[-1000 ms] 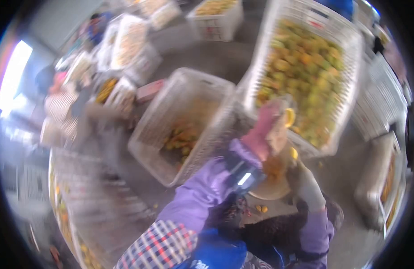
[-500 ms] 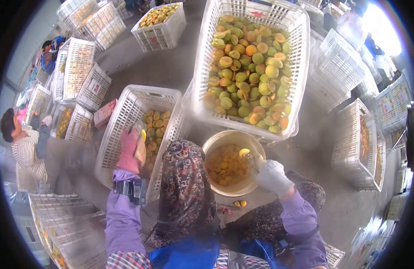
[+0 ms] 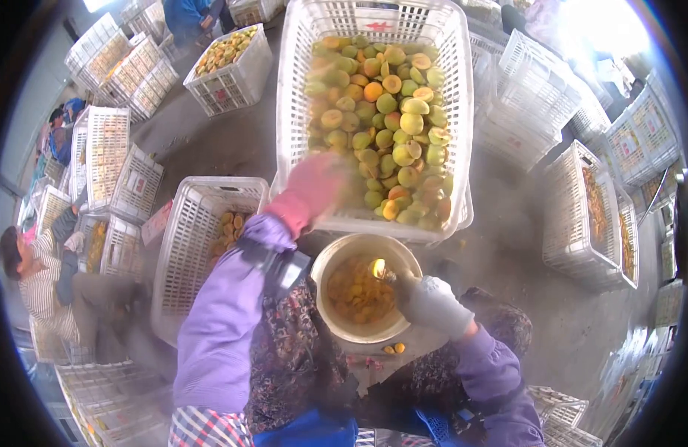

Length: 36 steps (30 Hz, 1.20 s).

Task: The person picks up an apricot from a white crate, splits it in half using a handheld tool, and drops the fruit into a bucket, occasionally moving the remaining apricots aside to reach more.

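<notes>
My left hand, in a pink glove, is over the near left corner of the large white crate. It is smeared by motion, so its fingers and anything in them cannot be made out. That crate is filled with green, yellow and orange fruit that look like apricots. My right hand, in a white glove, is closed at the right rim of the bucket. It grips a small metal tool with a bright yellow piece at its tip. Orange-brown fruit pieces lie in the bucket below.
A second white crate with fruit halves stands left of the bucket, partly behind my left arm. Two yellow pieces lie near the bucket. Stacked crates line the right side. A person in a striped top sits at the left.
My left hand has moved from the left crate up and right to the large crate. My right hand stays by the bucket with the tool. The whole view has shifted.
</notes>
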{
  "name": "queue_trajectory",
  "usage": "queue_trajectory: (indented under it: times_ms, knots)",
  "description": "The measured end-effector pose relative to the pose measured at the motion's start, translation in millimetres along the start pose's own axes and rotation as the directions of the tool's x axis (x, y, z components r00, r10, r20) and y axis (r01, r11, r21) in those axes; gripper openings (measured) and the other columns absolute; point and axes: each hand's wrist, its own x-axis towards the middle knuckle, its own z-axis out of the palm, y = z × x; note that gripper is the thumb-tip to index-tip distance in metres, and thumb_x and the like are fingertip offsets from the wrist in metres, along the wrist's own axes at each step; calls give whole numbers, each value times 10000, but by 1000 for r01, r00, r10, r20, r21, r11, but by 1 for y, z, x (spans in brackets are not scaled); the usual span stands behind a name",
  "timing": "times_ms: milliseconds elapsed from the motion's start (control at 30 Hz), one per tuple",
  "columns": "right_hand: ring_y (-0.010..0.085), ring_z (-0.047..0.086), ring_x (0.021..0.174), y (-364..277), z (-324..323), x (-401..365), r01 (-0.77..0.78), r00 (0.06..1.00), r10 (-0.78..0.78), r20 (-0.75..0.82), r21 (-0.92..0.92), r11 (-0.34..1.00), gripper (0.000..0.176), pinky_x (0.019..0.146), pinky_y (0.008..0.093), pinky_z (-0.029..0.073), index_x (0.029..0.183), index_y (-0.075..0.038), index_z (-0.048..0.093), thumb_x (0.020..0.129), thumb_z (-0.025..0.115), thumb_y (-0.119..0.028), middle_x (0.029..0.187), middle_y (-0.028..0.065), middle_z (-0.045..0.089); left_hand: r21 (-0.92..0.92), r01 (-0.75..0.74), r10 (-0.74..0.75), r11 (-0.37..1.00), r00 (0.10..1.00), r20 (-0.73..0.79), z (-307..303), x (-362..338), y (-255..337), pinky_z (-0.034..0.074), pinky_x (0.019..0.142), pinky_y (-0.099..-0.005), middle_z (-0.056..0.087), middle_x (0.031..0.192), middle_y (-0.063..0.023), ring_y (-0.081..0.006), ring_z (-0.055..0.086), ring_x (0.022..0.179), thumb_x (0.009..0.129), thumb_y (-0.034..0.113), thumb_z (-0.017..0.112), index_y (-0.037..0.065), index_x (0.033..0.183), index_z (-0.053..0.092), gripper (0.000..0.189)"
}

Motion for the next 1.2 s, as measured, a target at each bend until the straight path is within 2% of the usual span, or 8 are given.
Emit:
queue_trajectory:
  times_ms: [300,467,633,867,933,1033,1100,1200]
  knots:
    - [313,557,392,-10,-15,2,5,999,-8,-39,-72,997,260,388,444,432,832,-43,496,889,559,-289,477,130,545,341,-9,-38,940,991,130,105,80,-18,445,990,-435,492,1325,-269,-407,527,1168,818,265,602,112,1284,546,493]
    - [379,638,609,-15,-31,5,-137,976,144,161,-55,989,279,567,499,483,935,-24,500,865,581,-282,647,173,634,-170,210,-213,963,977,-1,107,77,-26,501,855,-411,670,1040,-163,-311,636,978,776,178,668,68,1167,623,408]
    - [359,655,713,-7,-26,4,-203,974,194,118,72,977,318,650,471,504,1068,-52,538,862,566,-292,760,167,663,-840,346,-284,419,928,240,48,38,1,538,734,-372,657,916,-114,-233,641,839,824,224,670,29,1090,626,333]
    - [269,643,727,-10,-35,12,-244,969,233,80,441,864,382,670,366,501,1189,-7,526,866,583,-203,808,160,647,-839,331,-85,-431,911,403,23,-53,36,557,726,-405,632,862,-112,-269,638,792,924,204,533,5,982,585,214]
    - [377,634,974,-12,-38,16,-349,936,293,194,420,838,576,850,412,493,1377,-66,444,840,591,-214,1001,224,662,-852,368,-163,-374,878,451,32,-76,46,547,793,-389,639,968,-110,-265,647,874,937,149,537,12,1038,589,178]
    - [384,629,986,-24,-49,17,-394,916,308,256,440,807,585,863,410,489,1372,-39,439,839,595,-221,1013,235,658,-944,159,-22,289,987,159,35,-98,72,497,774,-275,629,1014,-52,-159,601,899,964,236,560,42,1175,580,287]
    - [274,654,764,-13,-32,17,-210,977,177,116,425,880,504,706,371,505,1314,-14,487,858,585,-205,839,154,655,-796,600,-79,83,800,595,24,-92,78,487,813,-266,618,1096,-64,-150,593,949,963,209,566,35,1228,558,317]
    - [274,675,700,2,-14,16,-108,993,95,68,220,970,536,663,377,518,1355,-32,456,866,575,-217,784,147,666,-850,516,-6,106,855,518,52,-91,49,484,844,-279,631,1117,-83,-168,600,988,954,184,576,17,1252,542,343]
